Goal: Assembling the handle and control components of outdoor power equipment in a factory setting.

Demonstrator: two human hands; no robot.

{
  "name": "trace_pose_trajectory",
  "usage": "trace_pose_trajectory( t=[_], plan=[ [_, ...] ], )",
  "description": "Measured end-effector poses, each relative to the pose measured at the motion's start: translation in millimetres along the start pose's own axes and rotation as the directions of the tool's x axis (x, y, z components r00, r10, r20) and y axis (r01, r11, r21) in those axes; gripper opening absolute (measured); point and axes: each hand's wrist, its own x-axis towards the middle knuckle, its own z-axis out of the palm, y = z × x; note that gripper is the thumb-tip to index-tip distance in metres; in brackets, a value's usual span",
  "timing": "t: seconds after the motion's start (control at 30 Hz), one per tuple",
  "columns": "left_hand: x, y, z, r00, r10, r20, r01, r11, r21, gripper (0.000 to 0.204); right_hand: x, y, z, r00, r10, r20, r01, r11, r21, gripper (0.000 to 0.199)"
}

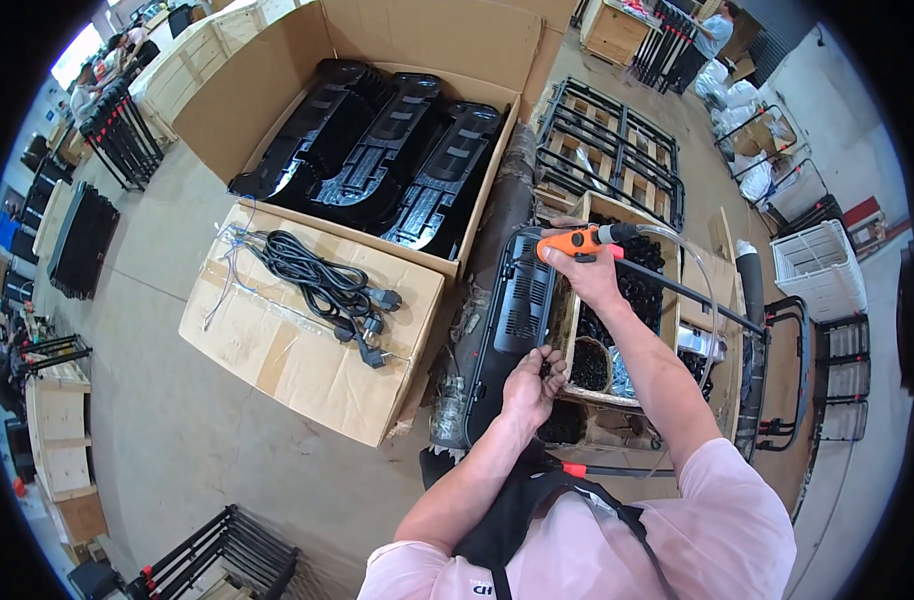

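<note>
My right hand (pixel 594 272) is closed around an orange power screwdriver (pixel 567 243) with a dark end piece and a clear hose running off to the right. The tool is over the far end of a long black plastic housing (pixel 526 290) with vent slots. Near the housing's right edge, my left hand (pixel 533 386) has its fingers curled and pressed together; whatever they pinch, if anything, is too small to make out. The housing lies on a dark wrapped support (pixel 464 345) in front of me.
To the right stands a divided wooden box (pixel 574 340) of small black parts. An open carton (pixel 477 228) of black plastic covers is at the far left; nearer, coiled black power cords (pixel 312 280) lie on a closed cardboard box (pixel 307 365). Black metal frames (pixel 612 150) rest beyond.
</note>
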Motion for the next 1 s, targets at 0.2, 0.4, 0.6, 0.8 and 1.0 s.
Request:
trace_pose_trajectory(
  t=[0.2,0.4,0.6,0.8,1.0],
  plan=[
    [-1,7,-6,0.999,0.029,0.016,-0.030,0.997,0.069,0.031,3,-5,5,1.000,0.023,0.009,-0.023,1.000,-0.016,0.048],
    [0,16,-2,0.997,0.009,0.081,-0.017,0.995,0.102,0.030,5,-6,7,0.999,0.021,0.047,-0.021,1.000,0.009,0.049],
    [-4,19,4,0.998,0.036,0.051,-0.042,0.992,0.121,0.032,9,-8,8,0.997,0.010,0.076,-0.006,0.999,-0.053,0.048],
    [-6,22,1,0.992,0.054,0.116,-0.076,0.979,0.187,0.030,14,-9,8,0.995,0.030,0.092,-0.025,0.998,-0.049,0.048],
    [-1,22,-8,0.995,0.089,0.052,-0.099,0.964,0.246,0.029,22,-20,16,0.988,0.066,0.139,-0.055,0.995,-0.080,0.042]
  ],
)
